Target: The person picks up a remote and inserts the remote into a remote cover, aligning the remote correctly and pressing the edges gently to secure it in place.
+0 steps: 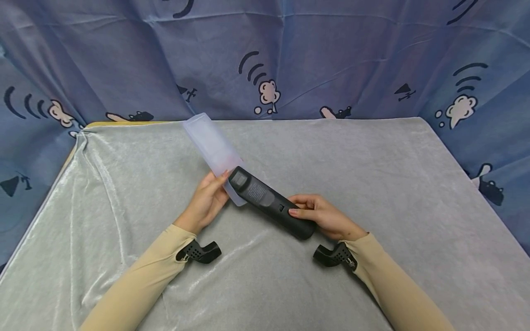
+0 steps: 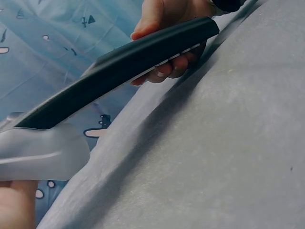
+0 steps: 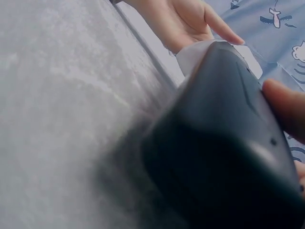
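My left hand (image 1: 204,202) grips a translucent whitish sleeve (image 1: 211,142) near its closer end, thumb on top. The sleeve slants away toward the back of the table. A black remote control (image 1: 269,202), back side up with its label and battery cover showing, is held by my right hand (image 1: 327,216) at its lower end. The remote's upper end lies over the near end of the sleeve, by the left thumb. In the left wrist view, light buttons line the underside of the remote (image 2: 119,67), and its tip meets the sleeve (image 2: 43,152); how far it goes in cannot be told.
A grey velvety cloth (image 1: 393,184) covers the table. Blue patterned curtains (image 1: 331,55) hang behind it and at both sides. Each wrist carries a black camera mount, such as the left mount (image 1: 203,253).
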Motion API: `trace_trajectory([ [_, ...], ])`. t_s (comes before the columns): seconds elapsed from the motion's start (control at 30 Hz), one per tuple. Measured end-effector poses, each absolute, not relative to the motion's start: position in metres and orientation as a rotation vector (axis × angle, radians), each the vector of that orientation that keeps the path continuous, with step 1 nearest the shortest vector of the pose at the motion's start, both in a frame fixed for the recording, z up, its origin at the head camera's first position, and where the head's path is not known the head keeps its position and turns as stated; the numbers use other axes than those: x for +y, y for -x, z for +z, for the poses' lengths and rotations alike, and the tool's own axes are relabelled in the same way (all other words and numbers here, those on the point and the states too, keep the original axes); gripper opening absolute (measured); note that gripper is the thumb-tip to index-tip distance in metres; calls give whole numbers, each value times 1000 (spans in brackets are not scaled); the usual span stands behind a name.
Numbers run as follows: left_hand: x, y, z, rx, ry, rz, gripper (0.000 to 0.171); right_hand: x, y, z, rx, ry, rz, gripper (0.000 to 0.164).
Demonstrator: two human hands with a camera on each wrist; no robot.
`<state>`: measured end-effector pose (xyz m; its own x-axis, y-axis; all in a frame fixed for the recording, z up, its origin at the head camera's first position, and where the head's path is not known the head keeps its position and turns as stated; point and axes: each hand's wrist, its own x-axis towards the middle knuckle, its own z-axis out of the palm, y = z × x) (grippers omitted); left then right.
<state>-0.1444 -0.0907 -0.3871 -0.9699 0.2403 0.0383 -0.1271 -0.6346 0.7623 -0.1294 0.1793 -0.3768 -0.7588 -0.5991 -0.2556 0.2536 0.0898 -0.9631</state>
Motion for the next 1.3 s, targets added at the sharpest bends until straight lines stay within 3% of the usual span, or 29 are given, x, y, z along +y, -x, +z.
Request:
trace_trajectory([
  [0.47, -84, 136, -380, 1349, -302, 2645, 46, 174, 126, -376, 1711, 271, -1779, 19],
  [0.97, -80, 134, -383, 1153, -324, 2710, 46, 167, 120, -378, 1710, 278, -1795, 23],
  [1.3, -77, 133, -383, 1057, -388, 2699, 60, 163, 118, -377, 1682, 263, -1854, 19],
])
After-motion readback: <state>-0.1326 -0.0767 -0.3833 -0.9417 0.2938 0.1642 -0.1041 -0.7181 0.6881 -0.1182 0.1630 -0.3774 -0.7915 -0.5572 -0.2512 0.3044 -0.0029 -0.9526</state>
